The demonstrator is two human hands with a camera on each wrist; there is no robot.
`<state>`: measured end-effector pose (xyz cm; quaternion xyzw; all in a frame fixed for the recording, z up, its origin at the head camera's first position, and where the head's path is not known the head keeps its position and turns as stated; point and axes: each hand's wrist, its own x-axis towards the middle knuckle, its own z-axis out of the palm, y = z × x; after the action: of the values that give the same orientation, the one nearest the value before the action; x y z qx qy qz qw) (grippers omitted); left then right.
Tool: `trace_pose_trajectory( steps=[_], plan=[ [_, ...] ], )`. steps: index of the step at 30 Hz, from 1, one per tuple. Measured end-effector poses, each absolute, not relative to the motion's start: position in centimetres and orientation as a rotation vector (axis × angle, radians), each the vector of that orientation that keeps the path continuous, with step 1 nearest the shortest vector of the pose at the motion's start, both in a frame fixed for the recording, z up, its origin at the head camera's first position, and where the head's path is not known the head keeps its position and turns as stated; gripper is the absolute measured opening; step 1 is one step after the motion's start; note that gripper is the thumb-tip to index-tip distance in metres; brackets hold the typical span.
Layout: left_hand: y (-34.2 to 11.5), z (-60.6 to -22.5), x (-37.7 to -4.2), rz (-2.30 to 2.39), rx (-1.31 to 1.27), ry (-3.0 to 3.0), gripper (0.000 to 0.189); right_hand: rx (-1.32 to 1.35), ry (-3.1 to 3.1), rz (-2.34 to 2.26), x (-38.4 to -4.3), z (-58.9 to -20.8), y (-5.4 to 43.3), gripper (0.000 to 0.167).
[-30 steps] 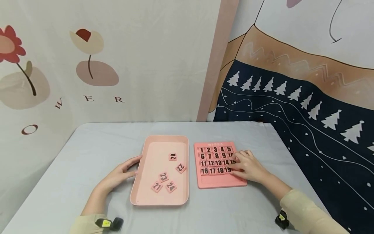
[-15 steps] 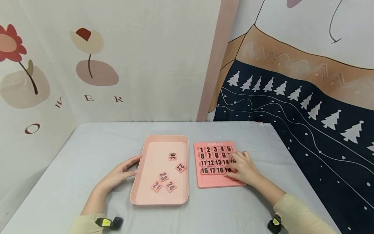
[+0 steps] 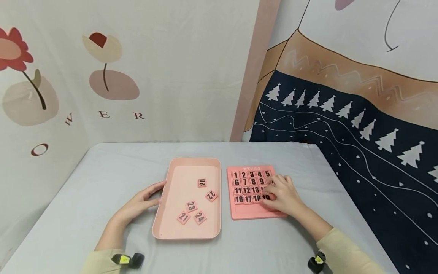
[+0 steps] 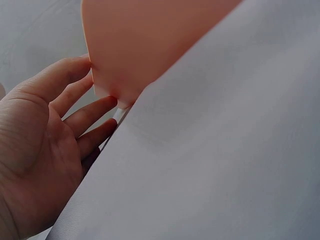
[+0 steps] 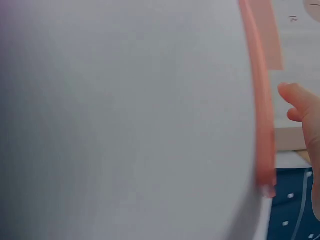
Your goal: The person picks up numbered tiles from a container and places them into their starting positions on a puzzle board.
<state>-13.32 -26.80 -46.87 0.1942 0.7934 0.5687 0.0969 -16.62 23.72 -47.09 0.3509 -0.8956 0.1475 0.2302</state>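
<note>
The pink number board [image 3: 251, 211] lies right of centre in the head view, with rows of number tiles from 1 through 19 in order. Over its right side is my right hand [image 3: 285, 196], fingers slightly bent and fingertips at the tiles; it hides 10, 14 and 15. The right wrist view shows the thumb side of that hand near the board's edge. Left of the board stands a pink tray [image 3: 171, 182] holding loose tiles 20, 22 [image 3: 211, 196], 23, 21 and 24. My left hand [image 3: 137, 205] touches the tray's left wall with loosely spread fingers.
Both things rest on a table with a pale cloth [image 3: 85, 190]. A narrow strip of cloth separates tray and board. Printed curtains [image 3: 178, 76] hang behind the table and along its right side. Black wrist cameras [image 3: 128, 260] sit at both sleeves.
My right hand has shifted left across the board, from its right edge to over the 14 and 19 tiles. The left hand, the tray and its tiles stay in place.
</note>
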Motion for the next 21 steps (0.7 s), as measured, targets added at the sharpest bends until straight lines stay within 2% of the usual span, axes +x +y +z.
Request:
trace_pose_trajectory(
  steps=[5,13,21],
  plan=[
    [-26.8,-47.0,-13.4,1.679,0.579,2.363,0.058,0.943,-2.38,0.509,-16.8,-45.8,22.2,0.034],
    [-26.9,-47.2,-13.6,1.685,0.587,2.346,0.059,0.962,-2.338,0.641,-16.8,-43.9,17.6,0.032],
    [-26.9,-47.2,-13.5,1.676,0.571,2.369,0.058,0.974,-2.441,0.69,-18.4,-43.6,12.2,0.034]
  ],
)
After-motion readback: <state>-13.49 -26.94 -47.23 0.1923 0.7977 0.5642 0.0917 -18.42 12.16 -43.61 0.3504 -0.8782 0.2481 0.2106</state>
